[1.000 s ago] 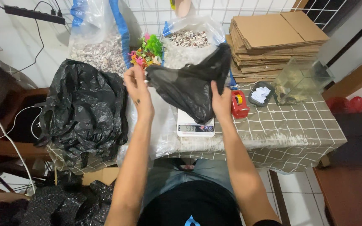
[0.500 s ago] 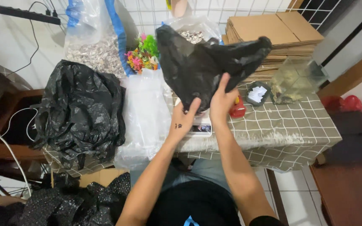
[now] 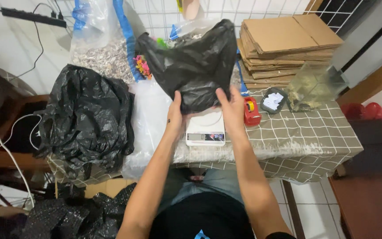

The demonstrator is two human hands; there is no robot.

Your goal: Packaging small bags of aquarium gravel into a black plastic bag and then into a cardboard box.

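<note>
At the centre of the frame both hands grip a black bag [image 3: 191, 66], left hand [image 3: 174, 110] and right hand [image 3: 231, 106] closed on its lower corners, its bulk rising upright directly above a white scale [image 3: 205, 129]

You are holding one black plastic bag [image 3: 193, 66], crumpled and glossy, upright above a white digital scale [image 3: 205, 129]. Its lower edge hangs just over the scale's platform; contact cannot be confirmed.

both hands [image 3: 175, 113] [image 3: 231, 107] raised side by side (fingers curled closed).
</note>
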